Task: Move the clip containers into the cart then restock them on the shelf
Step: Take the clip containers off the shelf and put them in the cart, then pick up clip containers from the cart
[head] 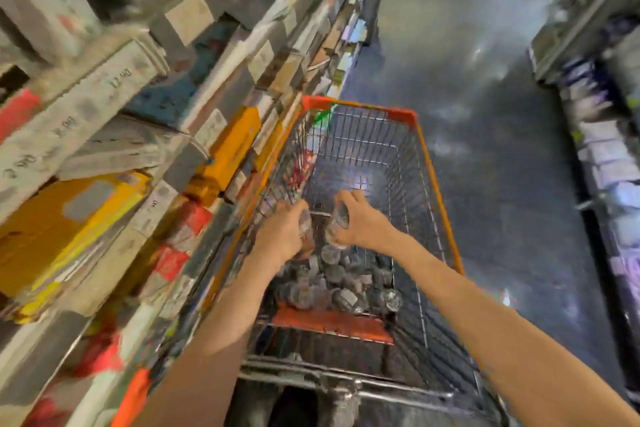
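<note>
Both of my arms reach over a wire shopping cart point(437, 184) with an orange rim. My left hand point(282, 232) grips a small clear clip container point(305, 221) above the cart's near end. My right hand point(356, 222) holds another clear round container point(337, 227) right beside it. Below the hands, several clear clip containers point(341, 282) lie piled in the cart's upper seat section, in front of an orange flap point(332, 322). The picture is blurred by motion.
Shelves point(114, 107) packed with boxes and paper goods, with yellow cartons point(69, 229) among them, run along the left, close against the cart. A dark aisle floor point(485, 114) stretches ahead and to the right. More shelving point(609, 149) lines the far right.
</note>
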`<state>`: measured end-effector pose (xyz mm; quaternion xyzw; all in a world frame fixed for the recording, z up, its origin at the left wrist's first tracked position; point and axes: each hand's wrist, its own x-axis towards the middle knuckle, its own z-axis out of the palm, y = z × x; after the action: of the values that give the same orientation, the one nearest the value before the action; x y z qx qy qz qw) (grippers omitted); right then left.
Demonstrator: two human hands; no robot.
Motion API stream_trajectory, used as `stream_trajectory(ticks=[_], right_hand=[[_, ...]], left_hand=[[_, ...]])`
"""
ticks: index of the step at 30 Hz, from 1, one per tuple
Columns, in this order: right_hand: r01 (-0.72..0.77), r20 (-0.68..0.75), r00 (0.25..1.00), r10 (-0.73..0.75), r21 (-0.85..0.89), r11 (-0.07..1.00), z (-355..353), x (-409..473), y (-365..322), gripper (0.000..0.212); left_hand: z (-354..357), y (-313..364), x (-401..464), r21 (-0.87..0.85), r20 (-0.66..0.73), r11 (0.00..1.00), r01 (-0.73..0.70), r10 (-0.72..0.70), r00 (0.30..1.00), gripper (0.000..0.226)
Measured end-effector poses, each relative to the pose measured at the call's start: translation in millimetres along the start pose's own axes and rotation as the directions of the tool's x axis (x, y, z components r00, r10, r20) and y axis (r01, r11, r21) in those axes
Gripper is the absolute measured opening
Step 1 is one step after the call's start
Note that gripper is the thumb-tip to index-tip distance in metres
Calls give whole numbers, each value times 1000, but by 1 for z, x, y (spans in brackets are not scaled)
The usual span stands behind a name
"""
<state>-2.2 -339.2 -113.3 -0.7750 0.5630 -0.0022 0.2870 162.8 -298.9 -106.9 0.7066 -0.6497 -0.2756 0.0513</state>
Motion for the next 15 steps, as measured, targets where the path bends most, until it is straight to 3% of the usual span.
stream_trajectory(ticks=[4,7,12,15], right_hand=[[-201,67,979,194,111,973,47,9,48,50],[-320,101,947,306,187,929,83,14,81,48],[-437,147,899,412,326,838,144,33,120,56],[-475,177,880,441,353,806,178,53,138,57]], left_hand=[[56,-25,39,-33,115,998,-47,50,992,42],[94,-35,54,-50,203,999,-1,11,979,28],[164,-45,78,-72,368,997,40,-11,930,67],[203,-55,93,-37,358,998,59,-42,933,64]])
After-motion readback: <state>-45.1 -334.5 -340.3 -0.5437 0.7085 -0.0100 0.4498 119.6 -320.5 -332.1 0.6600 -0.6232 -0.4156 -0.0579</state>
